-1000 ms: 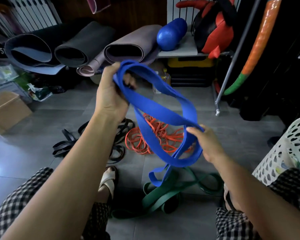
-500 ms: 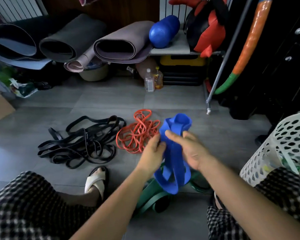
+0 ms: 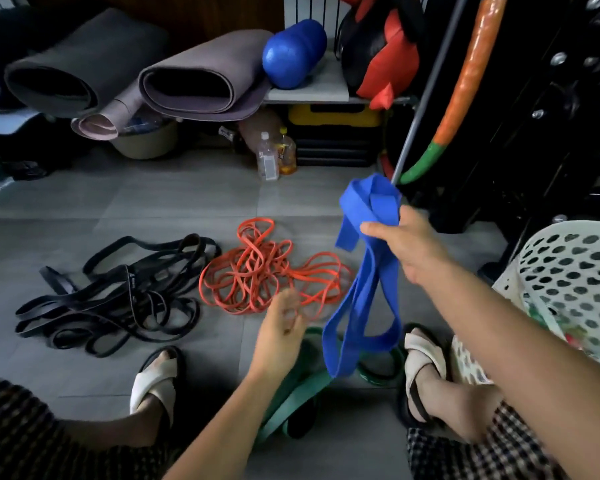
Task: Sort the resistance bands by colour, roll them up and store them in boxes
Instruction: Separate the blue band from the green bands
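The right hand (image 3: 406, 245) is gripping the gathered blue band (image 3: 362, 299) above the green band (image 3: 291, 393) on the floor (image 3: 153, 209) as the left hand (image 3: 283, 322) is hovering loose-fingered and empty, with rolling, a two-handed job, seemingly next.

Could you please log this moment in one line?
right hand: grips blue band | left hand: open | orange bands, black bands: floor
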`<state>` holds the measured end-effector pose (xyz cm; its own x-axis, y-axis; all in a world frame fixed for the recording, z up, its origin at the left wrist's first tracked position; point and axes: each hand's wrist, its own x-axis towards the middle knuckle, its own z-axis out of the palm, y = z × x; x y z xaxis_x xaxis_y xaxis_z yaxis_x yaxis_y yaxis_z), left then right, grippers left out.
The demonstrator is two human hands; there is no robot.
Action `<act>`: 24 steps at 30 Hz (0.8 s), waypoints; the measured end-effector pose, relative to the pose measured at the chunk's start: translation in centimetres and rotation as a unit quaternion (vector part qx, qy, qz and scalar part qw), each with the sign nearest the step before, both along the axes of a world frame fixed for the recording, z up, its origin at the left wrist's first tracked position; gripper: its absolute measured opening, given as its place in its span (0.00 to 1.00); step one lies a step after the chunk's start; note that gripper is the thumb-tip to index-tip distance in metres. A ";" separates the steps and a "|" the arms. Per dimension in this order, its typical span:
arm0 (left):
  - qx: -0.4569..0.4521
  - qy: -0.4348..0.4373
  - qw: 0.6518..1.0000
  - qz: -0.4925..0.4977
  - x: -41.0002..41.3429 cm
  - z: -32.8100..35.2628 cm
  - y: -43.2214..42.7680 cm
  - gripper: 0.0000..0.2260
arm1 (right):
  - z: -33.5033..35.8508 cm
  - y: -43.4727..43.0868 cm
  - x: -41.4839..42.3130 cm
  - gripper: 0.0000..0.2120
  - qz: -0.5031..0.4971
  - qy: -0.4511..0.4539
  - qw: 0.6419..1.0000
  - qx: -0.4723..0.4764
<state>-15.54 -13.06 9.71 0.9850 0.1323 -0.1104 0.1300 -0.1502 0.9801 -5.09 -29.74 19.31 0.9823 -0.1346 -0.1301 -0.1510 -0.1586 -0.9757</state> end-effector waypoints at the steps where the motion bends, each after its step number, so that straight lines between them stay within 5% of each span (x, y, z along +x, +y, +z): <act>1: 0.020 0.042 0.999 0.019 -0.2 -1.6 1.1 0.08 | 0.9 -0.3 1.4 0.19 -0.003 -0.017 1.000 -0.013; 4: 0.061 0.187 0.980 -0.006 -1.4 -5.6 3.7 0.10 | 3.9 -1.5 5.8 0.19 -0.011 -0.066 0.997 -0.049; 9: 0.097 0.263 0.957 -0.073 -3.0 -9.8 5.1 0.07 | 5.6 -3.8 12.0 0.19 -0.041 -0.109 0.990 -0.081; 12: 0.060 0.282 0.956 -0.054 -3.1 -11.2 5.4 0.04 | 1.4 -6.1 15.4 0.27 -0.054 -0.019 0.985 -0.165; 15: 0.087 0.329 0.937 -0.078 -3.2 -12.7 6.3 0.11 | -3.7 -7.5 15.4 0.38 -0.076 0.121 0.942 -0.304; 18: 0.107 0.394 0.912 -0.036 -3.6 -16.1 7.8 0.18 | -10.2 -6.8 12.4 0.16 0.033 0.191 0.929 -0.316; 24: 0.150 0.426 0.892 -0.013 -4.4 -18.1 8.9 0.11 | -22.4 -1.7 5.4 0.20 0.272 0.296 0.812 -0.422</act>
<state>-19.94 -4.15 -8.42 0.5633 0.2597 -0.7844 0.8015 -0.4025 0.4423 0.36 -31.42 -3.13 0.7250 0.0110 -0.6887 -0.2381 -0.9342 -0.2655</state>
